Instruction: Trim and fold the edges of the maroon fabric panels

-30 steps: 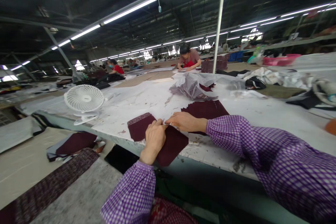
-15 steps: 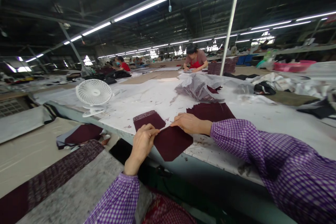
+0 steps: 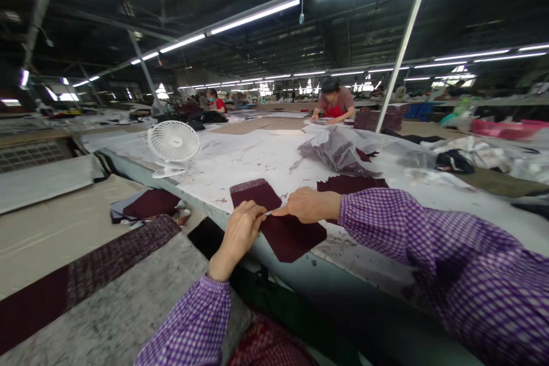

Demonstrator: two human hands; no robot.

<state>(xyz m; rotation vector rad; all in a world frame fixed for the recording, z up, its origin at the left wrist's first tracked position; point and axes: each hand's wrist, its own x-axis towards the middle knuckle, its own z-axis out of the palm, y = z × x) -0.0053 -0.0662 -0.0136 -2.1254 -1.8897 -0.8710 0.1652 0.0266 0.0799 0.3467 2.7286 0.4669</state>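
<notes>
At the near table edge, a maroon fabric piece with cut corners hangs partly over the side. My left hand pinches its upper left corner between thumb and fingers. Close beside it, my right hand is closed at the fabric's top edge, index finger stretched toward the left fingertips. A thin pale strip shows between the two hands; I cannot tell whether it is the fabric's underside. Just behind lies another maroon piece with a speckled band. A stack of maroon pieces is partly hidden behind my right forearm.
A white fan stands at the table's left edge. Behind the stack sits a clear plastic bag. Lower left, a side surface holds a maroon-and-speckled strip and fabric scraps. Across the table a co-worker bends over work.
My right hand has slid left along the fabric's top edge, closer to my left hand. The whole view has shifted, so things appear further right.
</notes>
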